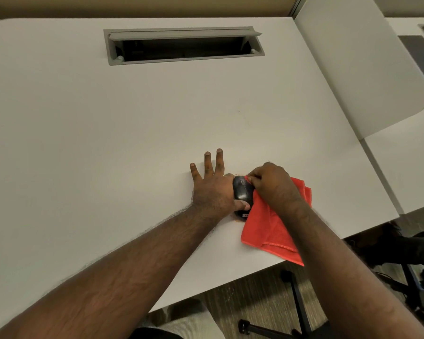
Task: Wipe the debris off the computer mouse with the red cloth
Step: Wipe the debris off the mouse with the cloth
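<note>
A black computer mouse (241, 192) lies on the white desk (132, 118) near its front right edge. My left hand (212, 189) steadies it from the left, thumb on its near end and index finger at its far end, the other fingers spread flat on the desk. My right hand (272, 184) pinches a bunched part of the red cloth (267, 228) against the mouse's right side and top. The remainder of the cloth drapes toward me to the desk's front edge. A little reddish-brown debris (235, 218) shows on the desk around the mouse.
A grey cable hatch (184, 45) stands open at the back of the desk. A second white desk (367, 69) adjoins on the right. Below the front edge are a black chair base (296, 304) and dark carpet.
</note>
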A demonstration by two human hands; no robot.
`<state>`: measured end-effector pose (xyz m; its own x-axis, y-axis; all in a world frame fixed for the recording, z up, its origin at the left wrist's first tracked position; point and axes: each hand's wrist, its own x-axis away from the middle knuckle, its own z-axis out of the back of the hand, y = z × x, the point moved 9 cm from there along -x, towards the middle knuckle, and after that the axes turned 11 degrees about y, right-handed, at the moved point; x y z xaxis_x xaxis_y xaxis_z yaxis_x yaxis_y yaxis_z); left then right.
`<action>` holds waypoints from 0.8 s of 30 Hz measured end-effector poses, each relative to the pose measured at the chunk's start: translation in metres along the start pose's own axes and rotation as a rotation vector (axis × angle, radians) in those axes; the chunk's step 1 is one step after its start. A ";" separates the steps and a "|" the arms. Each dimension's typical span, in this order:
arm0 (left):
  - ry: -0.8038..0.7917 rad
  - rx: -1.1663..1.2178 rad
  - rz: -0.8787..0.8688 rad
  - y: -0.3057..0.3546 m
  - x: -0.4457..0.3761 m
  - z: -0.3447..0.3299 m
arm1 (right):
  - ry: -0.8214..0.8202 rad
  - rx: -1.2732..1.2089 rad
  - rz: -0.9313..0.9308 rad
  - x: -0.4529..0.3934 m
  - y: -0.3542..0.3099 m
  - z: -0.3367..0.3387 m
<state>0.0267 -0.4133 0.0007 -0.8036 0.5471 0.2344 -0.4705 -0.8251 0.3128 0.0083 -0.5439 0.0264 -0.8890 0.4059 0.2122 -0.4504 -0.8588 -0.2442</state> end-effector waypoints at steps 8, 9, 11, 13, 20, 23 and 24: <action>-0.012 -0.020 -0.003 0.001 0.000 0.000 | 0.015 -0.218 0.184 0.059 0.015 0.008; -0.016 -0.031 -0.002 0.001 -0.001 0.000 | 0.016 -0.213 0.213 0.064 0.015 0.007; -0.018 -0.051 -0.003 0.002 -0.001 0.000 | 0.038 -0.223 0.226 0.067 0.016 0.007; -0.017 -0.061 -0.008 0.002 -0.002 0.001 | 0.092 -0.246 0.183 0.063 0.017 0.009; -0.017 -0.038 0.003 0.001 0.001 0.001 | 0.214 -0.343 0.151 0.068 0.015 0.008; -0.022 -0.047 0.005 0.002 0.003 0.001 | 0.173 -0.323 0.197 0.079 0.020 0.003; -0.025 -0.057 0.004 0.002 0.003 0.002 | 0.164 -0.322 0.202 0.080 0.022 0.002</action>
<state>0.0240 -0.4132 0.0035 -0.7964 0.5469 0.2581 -0.4881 -0.8333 0.2596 -0.0727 -0.5308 0.0399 -0.9519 0.3059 -0.0174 -0.2454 -0.7952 -0.5544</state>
